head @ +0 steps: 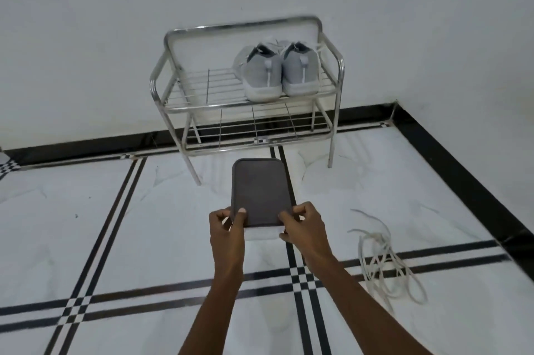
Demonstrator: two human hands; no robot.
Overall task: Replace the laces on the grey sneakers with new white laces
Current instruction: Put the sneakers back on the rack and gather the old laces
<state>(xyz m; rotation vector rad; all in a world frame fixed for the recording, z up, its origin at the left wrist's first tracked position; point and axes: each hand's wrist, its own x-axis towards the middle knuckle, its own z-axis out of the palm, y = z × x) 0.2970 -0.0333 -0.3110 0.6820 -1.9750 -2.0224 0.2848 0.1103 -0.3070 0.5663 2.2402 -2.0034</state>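
Two grey sneakers [278, 70] stand side by side, heels toward me, on the top shelf of a metal shoe rack [185, 100] against the wall. A loose bundle of white laces [384, 262] lies on the floor to the right. Between the rack and me is a dark grey rectangular tray [260, 192] held just above the floor. My left hand [228, 221] grips its near left corner and my right hand [303, 223] grips its near right corner.
The floor is white marble tile with black stripe lines [294, 282]. A black skirting [462, 181] runs along the wall at the back and right. The rack's lower shelf [257, 129] holds nothing.
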